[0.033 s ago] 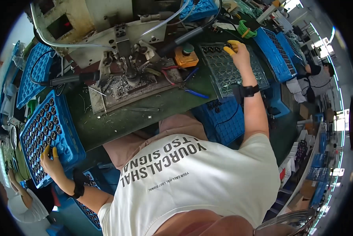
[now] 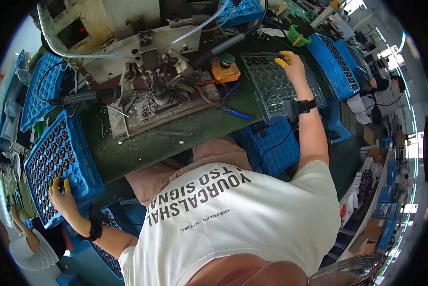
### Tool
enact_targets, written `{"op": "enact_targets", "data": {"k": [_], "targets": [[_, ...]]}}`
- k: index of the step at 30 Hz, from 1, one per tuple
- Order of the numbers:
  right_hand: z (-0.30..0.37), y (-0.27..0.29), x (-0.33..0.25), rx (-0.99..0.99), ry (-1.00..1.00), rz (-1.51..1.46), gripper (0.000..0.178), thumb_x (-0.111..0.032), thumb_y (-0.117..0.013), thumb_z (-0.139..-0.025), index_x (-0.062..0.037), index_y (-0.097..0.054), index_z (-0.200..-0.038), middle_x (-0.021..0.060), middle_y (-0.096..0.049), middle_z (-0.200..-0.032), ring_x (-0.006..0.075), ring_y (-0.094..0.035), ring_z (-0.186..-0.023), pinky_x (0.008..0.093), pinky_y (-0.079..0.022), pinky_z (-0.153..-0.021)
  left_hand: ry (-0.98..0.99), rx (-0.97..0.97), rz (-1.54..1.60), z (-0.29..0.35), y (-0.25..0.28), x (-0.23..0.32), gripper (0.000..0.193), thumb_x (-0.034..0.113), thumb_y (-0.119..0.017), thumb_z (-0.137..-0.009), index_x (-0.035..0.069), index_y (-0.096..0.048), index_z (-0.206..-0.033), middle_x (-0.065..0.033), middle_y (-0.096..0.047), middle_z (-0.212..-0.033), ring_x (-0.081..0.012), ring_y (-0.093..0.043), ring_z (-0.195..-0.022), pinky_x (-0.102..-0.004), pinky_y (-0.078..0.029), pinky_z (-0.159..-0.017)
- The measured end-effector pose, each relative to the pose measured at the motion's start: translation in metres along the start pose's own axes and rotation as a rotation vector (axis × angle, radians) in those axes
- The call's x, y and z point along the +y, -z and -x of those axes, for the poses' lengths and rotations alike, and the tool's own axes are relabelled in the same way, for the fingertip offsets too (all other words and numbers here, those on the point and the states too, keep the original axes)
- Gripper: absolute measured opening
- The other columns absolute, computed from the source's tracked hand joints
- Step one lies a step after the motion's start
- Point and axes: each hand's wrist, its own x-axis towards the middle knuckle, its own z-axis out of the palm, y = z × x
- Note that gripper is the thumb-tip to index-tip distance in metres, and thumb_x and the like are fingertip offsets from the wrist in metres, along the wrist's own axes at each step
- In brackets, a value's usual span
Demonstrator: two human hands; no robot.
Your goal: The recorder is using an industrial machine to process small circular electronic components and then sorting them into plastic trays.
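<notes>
My left hand, with yellow finger covers, is at the lower part of a blue tray filled with rows of black round parts. Its thumb and finger close around a small black part. At the far right my right hand, also in yellow finger covers, is above the far edge of a clear plastic tray. Pinched at its fingertips is a small dark part, mostly hidden. A few black round parts sit in the clear tray's far row; its other visible pockets look bare.
A press machine stands ahead, metal chips around its base. Red-handled pliers, a blue-handled tool and an orange box lie beside it. More blue trays flank the bench. Other people are at both sides.
My right hand has shifted slightly to the right along the clear tray's far edge, the dark part moving with its fingertips. My left hand stays in place.
</notes>
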Motion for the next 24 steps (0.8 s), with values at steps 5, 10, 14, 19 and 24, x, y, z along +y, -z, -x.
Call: {"op": "enact_targets", "data": {"k": [5, 10, 14, 19, 24], "targets": [[-0.042, -0.031, 0.099, -0.112, -0.069, 0.071, 0.040, -0.024, -0.075, -0.080, -0.0041, -0.065, -0.113, 0.0165, -0.069, -0.105, 0.0303, -0.065, -0.099, 0.0361, -0.051, -0.083, -0.063, 0.076, 0.006, 0.003, 0.001, 0.003, 0.032, 0.024, -0.066, -0.088, 0.005, -0.066, -0.113, -0.0150, -0.063, -0.107, -0.0340, -0.056, -0.102, -0.0432, -0.043, -0.090], [-0.057, -0.067, 0.117, -0.209, -0.109, -0.090, 0.040, -0.018, -0.073, -0.082, -0.0047, -0.063, -0.118, 0.0149, -0.067, -0.114, 0.0281, -0.063, -0.104, 0.0340, -0.048, -0.088, -0.023, 0.053, 0.124, 0.003, 0.005, 0.004, 0.029, 0.019, -0.067, -0.087, 0.005, -0.066, -0.112, -0.0157, -0.064, -0.104, -0.0322, -0.058, -0.097, -0.0417, -0.045, -0.087], [-0.045, -0.061, 0.086, -0.156, -0.231, -0.233, 0.042, -0.005, -0.067, -0.085, -0.0003, -0.058, -0.125, 0.0142, -0.064, -0.119, 0.0218, -0.060, -0.108, 0.0283, -0.044, -0.093, 0.018, 0.125, 0.276, 0.011, 0.006, 0.008, 0.030, 0.020, -0.067, -0.089, 0.009, -0.065, -0.116, -0.0124, -0.062, -0.108, -0.0287, -0.061, -0.097, -0.0381, -0.047, -0.086], [-0.047, -0.056, 0.110, -0.242, -0.124, -0.245, 0.042, 0.001, -0.062, -0.085, 0.0015, -0.056, -0.126, 0.0172, -0.064, -0.118, 0.0256, -0.060, -0.111, 0.0299, -0.045, -0.094, 0.040, 0.340, 0.460, 0.002, 0.000, 0.044, 0.032, 0.016, -0.067, -0.090, 0.009, -0.063, -0.120, -0.0077, -0.063, -0.107, -0.0138, -0.064, -0.086, -0.0231, -0.050, -0.068], [-0.035, -0.039, 0.063, -0.186, -0.078, -0.203, 0.038, 0.001, -0.062, -0.085, 0.0027, -0.058, -0.123, 0.0177, -0.064, -0.119, 0.0243, -0.061, -0.110, 0.0296, -0.046, -0.093, -0.005, 0.226, 0.959, -0.002, 0.002, 0.101, 0.038, 0.009, -0.067, -0.090, 0.005, -0.058, -0.126, -0.0035, -0.065, -0.095, -0.0056, -0.060, -0.077, -0.0171, -0.043, -0.064]]}}
